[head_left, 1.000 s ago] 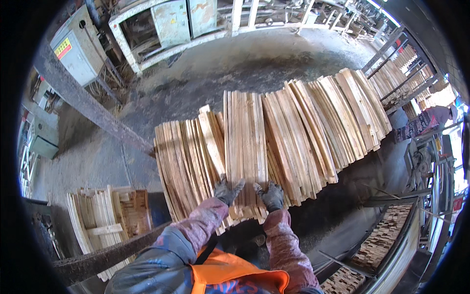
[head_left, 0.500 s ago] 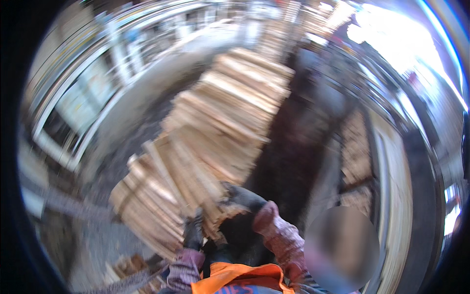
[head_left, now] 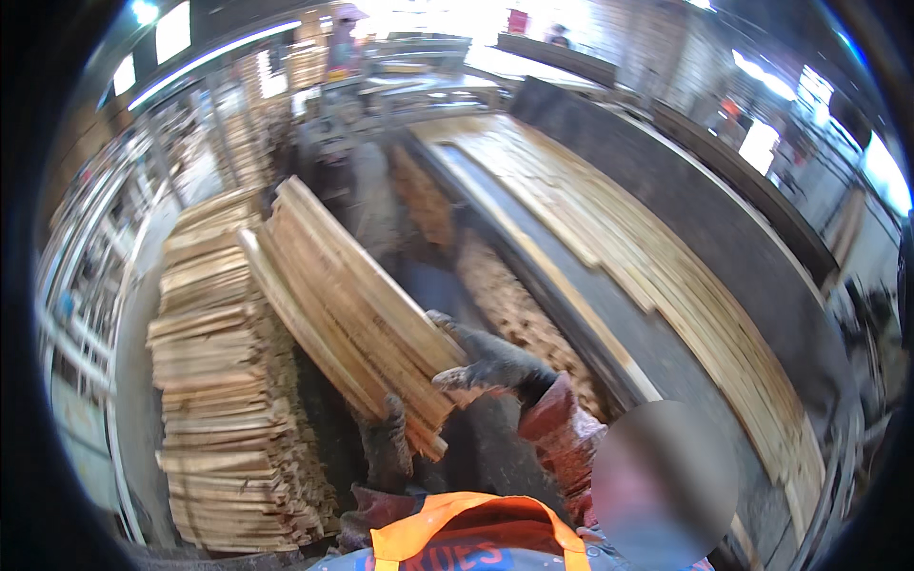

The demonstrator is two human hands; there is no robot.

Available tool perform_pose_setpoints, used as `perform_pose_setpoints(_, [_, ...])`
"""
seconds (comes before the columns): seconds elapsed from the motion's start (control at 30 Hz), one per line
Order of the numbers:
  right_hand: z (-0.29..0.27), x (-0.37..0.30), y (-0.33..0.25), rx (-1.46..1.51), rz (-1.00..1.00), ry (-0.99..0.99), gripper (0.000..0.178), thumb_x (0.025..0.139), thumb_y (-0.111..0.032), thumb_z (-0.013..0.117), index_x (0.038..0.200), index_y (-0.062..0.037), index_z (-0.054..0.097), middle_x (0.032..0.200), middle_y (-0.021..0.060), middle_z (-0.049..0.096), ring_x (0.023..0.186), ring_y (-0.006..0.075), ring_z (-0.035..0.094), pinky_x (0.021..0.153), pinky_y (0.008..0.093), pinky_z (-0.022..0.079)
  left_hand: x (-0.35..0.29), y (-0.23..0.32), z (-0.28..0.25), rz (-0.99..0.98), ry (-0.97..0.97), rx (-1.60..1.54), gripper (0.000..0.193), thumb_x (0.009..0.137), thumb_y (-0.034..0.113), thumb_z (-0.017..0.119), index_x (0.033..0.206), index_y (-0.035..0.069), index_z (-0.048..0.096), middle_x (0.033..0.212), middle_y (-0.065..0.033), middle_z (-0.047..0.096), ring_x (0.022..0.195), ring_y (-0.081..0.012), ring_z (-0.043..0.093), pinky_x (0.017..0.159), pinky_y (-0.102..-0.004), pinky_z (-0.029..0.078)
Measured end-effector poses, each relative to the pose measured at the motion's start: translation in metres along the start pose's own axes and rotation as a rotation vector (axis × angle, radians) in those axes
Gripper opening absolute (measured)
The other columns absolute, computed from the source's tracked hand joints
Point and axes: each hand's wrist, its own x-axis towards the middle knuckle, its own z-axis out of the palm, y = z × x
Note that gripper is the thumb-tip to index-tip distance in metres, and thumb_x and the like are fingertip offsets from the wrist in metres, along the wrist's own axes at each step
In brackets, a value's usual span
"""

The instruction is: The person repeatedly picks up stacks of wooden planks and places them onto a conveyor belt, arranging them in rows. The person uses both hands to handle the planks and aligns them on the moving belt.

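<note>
A bundle of several long, thin wooden boards [head_left: 352,305] hangs at a slant in front of me, its far end up and to the left. My left hand [head_left: 386,445], in a dark dirty glove, is closed on the bundle's near left edge, thumb up along the boards. Closed on its near right side is my right hand [head_left: 490,362], gloved too, with fingers reaching over the boards. The undersides of the boards and part of both hands' fingers are hidden. Purple-red sleeves cover both forearms.
To the left stands a long, tall stack of similar boards [head_left: 205,381]. A long dark worktable [head_left: 562,276] with a row of boards laid flat [head_left: 609,219] runs along the right. Metal frames [head_left: 81,285] line the far left. Another person [head_left: 345,43] is in the distance.
My view has swung to the right, bringing the worktable into sight. The bundle, earlier over the stack between my hands, is now off to the stack's right, held up by both hands.
</note>
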Motion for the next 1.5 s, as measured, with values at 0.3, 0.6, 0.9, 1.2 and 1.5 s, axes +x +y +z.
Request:
perform_pose_setpoints(0.3, [-0.169,-0.397,0.010,0.055,0.217,0.867,0.103,0.081,-0.028,0.090,0.160,0.0026,0.031,0.160,0.0180,0.044,0.147,0.0229,0.040,0.124,0.0358,0.028,-0.113,-0.161,0.332,-0.281,-0.629,0.130,0.075,0.099,0.015,0.073,0.158,0.011,0.027,0.140,-0.0121,0.053,0.124,-0.0252,0.056,0.104,-0.0401,0.051])
perform_pose_setpoints(0.6, [-0.296,-0.802,0.067,0.131,0.342,1.285,0.104,0.079,-0.018,0.091,0.161,0.0004,0.030,0.156,0.0140,0.047,0.141,0.0208,0.045,0.120,0.0341,0.033,-0.343,-0.407,0.614,-0.319,-1.108,0.177,0.076,0.099,0.022,0.073,0.157,0.005,0.027,0.140,-0.0136,0.052,0.125,-0.0233,0.053,0.110,-0.0385,0.044])
perform_pose_setpoints(0.9, [-0.369,-1.045,0.099,0.220,0.391,1.359,0.106,0.076,-0.021,0.091,0.161,-0.0003,0.031,0.156,0.0109,0.047,0.142,0.0210,0.042,0.120,0.0334,0.031,-0.522,-0.537,0.750,-0.592,-1.141,0.089,0.096,0.097,0.024,0.076,0.158,-0.001,0.008,0.142,-0.0179,0.050,0.125,-0.0226,0.055,0.108,-0.0361,0.047])
perform_pose_setpoints(1.2, [-0.500,-1.166,0.129,0.027,0.497,1.047,0.098,0.083,-0.025,0.089,0.160,-0.0004,0.033,0.156,0.0114,0.047,0.141,0.0214,0.043,0.119,0.0330,0.033,-0.605,-0.626,0.843,-0.511,-0.944,0.118,0.101,0.096,0.027,0.078,0.158,-0.002,0.004,0.143,-0.0219,0.050,0.125,-0.0277,0.056,0.108,-0.0369,0.047])
perform_pose_setpoints(1.5, [-0.595,-1.271,0.206,-0.247,0.911,0.943,0.069,0.092,-0.021,0.081,0.150,0.0006,0.051,0.143,0.0096,0.063,0.133,0.0175,0.053,0.116,0.0301,0.036,-0.639,-0.753,0.895,-0.540,-0.754,0.164,0.060,0.095,0.023,0.077,0.140,-0.004,0.048,0.117,-0.0140,0.068,0.094,-0.0217,0.068,0.074,-0.0331,0.058])
